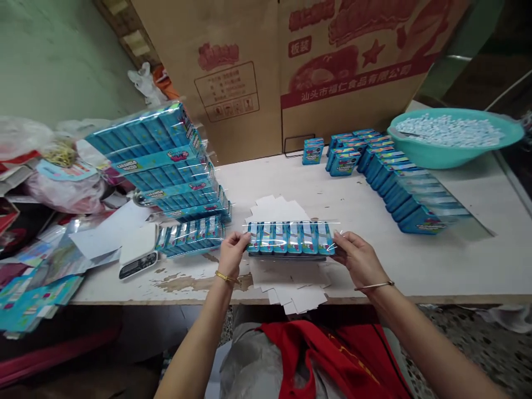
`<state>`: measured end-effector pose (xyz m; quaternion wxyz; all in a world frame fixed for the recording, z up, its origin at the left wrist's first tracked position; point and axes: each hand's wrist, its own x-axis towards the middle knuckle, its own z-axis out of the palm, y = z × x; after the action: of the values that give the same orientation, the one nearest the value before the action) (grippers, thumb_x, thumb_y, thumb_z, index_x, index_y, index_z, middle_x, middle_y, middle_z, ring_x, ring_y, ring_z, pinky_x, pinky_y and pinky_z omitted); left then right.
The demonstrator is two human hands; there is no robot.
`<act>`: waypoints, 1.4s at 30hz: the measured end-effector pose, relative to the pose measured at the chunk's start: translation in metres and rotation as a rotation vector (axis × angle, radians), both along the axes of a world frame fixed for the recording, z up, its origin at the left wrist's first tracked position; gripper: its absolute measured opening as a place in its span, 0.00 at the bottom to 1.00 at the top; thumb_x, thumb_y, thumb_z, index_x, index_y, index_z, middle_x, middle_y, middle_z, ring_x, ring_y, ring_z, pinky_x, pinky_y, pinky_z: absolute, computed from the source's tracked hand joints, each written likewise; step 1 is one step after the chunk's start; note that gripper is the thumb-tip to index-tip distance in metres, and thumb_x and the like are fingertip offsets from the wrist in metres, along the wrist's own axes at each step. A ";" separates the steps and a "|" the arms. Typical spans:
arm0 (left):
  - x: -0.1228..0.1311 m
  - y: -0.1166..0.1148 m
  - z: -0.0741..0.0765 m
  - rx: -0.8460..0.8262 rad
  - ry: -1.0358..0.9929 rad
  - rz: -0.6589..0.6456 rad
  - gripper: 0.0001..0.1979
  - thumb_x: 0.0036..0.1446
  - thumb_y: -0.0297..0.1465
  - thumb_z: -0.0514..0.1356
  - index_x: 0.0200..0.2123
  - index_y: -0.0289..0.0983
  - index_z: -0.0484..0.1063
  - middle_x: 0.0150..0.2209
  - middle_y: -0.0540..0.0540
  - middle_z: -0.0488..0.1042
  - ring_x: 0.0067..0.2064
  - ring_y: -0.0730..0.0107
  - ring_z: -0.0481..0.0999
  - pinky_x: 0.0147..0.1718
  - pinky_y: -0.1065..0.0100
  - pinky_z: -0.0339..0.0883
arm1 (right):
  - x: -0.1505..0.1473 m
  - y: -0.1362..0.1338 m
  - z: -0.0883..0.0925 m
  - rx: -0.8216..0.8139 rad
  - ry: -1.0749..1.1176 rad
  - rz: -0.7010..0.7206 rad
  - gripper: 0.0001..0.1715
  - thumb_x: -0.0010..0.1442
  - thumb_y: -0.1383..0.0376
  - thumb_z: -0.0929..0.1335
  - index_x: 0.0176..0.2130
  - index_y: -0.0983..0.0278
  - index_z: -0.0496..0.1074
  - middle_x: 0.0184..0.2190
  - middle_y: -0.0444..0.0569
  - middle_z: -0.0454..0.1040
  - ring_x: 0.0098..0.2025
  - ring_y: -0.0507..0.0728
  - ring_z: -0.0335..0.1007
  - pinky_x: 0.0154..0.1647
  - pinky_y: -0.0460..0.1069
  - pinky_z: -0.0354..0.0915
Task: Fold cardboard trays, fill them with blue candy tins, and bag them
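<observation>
A row of small blue candy boxes (291, 238) in clear plastic film stretches between my two hands, a little above the table. My left hand (233, 252) pinches its left end, thumb on top. The right end is gripped by my right hand (355, 255), whose fingers are partly hidden underneath. Beneath the row lies a fanned pile of white cards (278, 209). Left of my left hand, another row of blue boxes (193, 235) sits against a tall stack of wrapped blue packs (166, 160).
At right, loose blue boxes (399, 188) stand in a long line before a turquoise basin (440, 158) of small pale candies. A small white scale (139, 249) is at left, beside plastic bags and printed sheets. A large cardboard carton (249, 133) closes off the back.
</observation>
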<state>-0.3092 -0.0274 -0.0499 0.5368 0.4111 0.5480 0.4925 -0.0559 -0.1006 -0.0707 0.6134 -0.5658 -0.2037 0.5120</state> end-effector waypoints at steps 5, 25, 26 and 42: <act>-0.014 -0.006 0.027 0.028 -0.017 -0.007 0.23 0.33 0.42 0.71 0.18 0.35 0.62 0.17 0.56 0.61 0.20 0.84 0.55 0.20 0.77 0.49 | -0.010 -0.006 0.025 0.027 0.009 0.039 0.26 0.41 0.49 0.76 0.22 0.63 0.62 0.21 0.39 0.66 0.25 0.47 0.64 0.25 0.41 0.66; -0.217 0.005 0.127 0.075 0.172 0.334 0.19 0.29 0.35 0.69 0.20 0.35 0.62 0.18 0.53 0.69 0.19 0.77 0.69 0.20 0.73 0.64 | -0.210 0.095 0.108 0.082 0.032 0.371 0.27 0.45 0.53 0.76 0.22 0.62 0.57 0.17 0.38 0.65 0.20 0.48 0.66 0.23 0.44 0.68; -0.227 0.014 0.127 0.065 0.182 0.332 0.18 0.29 0.34 0.69 0.20 0.35 0.62 0.18 0.53 0.69 0.20 0.76 0.69 0.20 0.73 0.64 | -0.220 0.103 0.108 0.075 0.027 0.371 0.25 0.48 0.55 0.75 0.22 0.62 0.57 0.17 0.38 0.65 0.20 0.48 0.65 0.23 0.44 0.68; -0.257 0.059 0.101 -0.060 0.524 0.376 0.12 0.41 0.31 0.65 0.26 0.36 0.63 0.23 0.51 0.69 0.27 0.67 0.72 0.34 0.61 0.68 | -0.240 0.139 0.063 0.097 -0.124 0.517 0.25 0.49 0.48 0.71 0.28 0.60 0.57 0.24 0.41 0.69 0.25 0.51 0.68 0.28 0.49 0.69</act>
<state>-0.5666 0.0312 0.0508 0.2890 0.3996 0.7482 0.4438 -0.2957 0.0381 -0.0079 0.4750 -0.4954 -0.4029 0.6055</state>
